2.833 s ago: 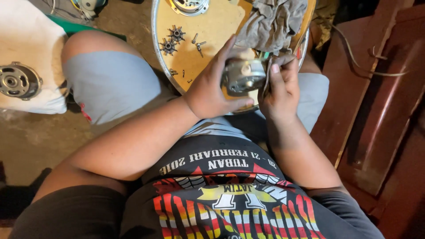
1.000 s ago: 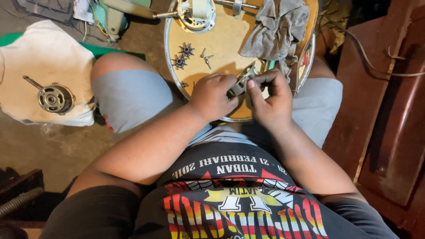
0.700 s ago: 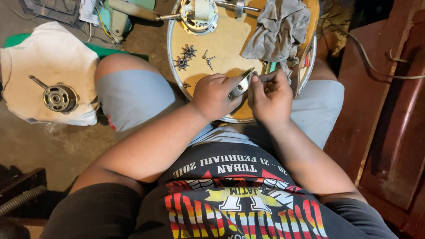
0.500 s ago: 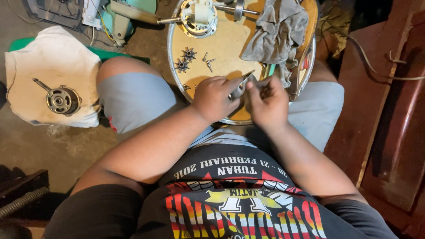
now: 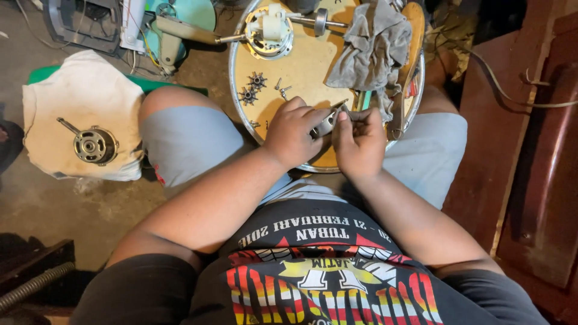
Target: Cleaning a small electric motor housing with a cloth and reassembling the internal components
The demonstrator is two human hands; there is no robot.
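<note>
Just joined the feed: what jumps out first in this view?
Both hands meet at the centre over a round yellow tray on the lap: the left hand and right hand grip a small metal part between them. A crumpled grey rag lies on the tray's far right. Off to the left, a fan motor rests on a white cloth.

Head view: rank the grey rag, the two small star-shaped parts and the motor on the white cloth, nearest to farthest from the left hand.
From the left hand:
1. Two small star-shaped parts, up-left on the tray.
2. Grey rag, upper right.
3. Motor, far left on the white cloth.
</note>
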